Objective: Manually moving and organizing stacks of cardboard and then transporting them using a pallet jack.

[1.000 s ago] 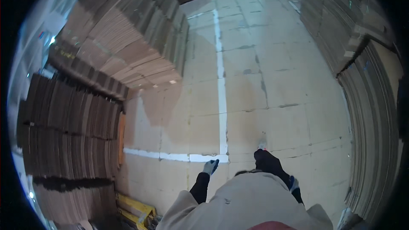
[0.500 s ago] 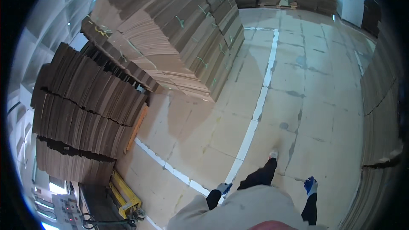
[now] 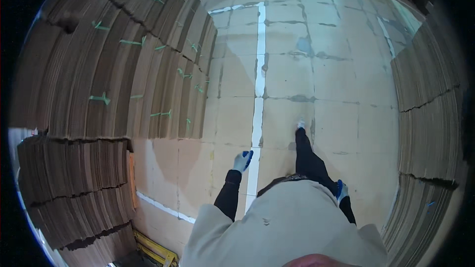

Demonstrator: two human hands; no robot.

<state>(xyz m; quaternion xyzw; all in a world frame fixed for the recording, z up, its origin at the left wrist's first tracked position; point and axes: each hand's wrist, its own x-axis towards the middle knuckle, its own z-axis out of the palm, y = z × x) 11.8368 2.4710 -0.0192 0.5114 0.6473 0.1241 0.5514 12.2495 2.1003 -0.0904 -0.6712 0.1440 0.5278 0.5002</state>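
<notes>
My left hand (image 3: 242,161), in a white glove with blue fingers and palm, hangs away from my body beside the white floor line. Its fingers are loosely curled in and I see nothing in them. My right hand (image 3: 342,192) wears the same kind of glove and is close against my right thigh. Its fingers look curled too, partly turned from view, with no object showing. One leg (image 3: 309,155) in dark trousers is stretched forward, its light shoe (image 3: 301,124) on the pale floor.
Tall stacks of brown cardboard sheets (image 3: 168,89) tied with green straps rise on the left. Lower cardboard piles (image 3: 79,168) stand nearer, beside a yellow metal frame (image 3: 154,248). More stacked cardboard (image 3: 425,123) lines the right. A white line (image 3: 258,79) runs along the tiled floor (image 3: 336,123).
The view has swung left-to-upright, so the floor line now runs nearly straight ahead. The strapped stack is nearer on my left. My left hand has swung forward, and my right hand has come to my thigh.
</notes>
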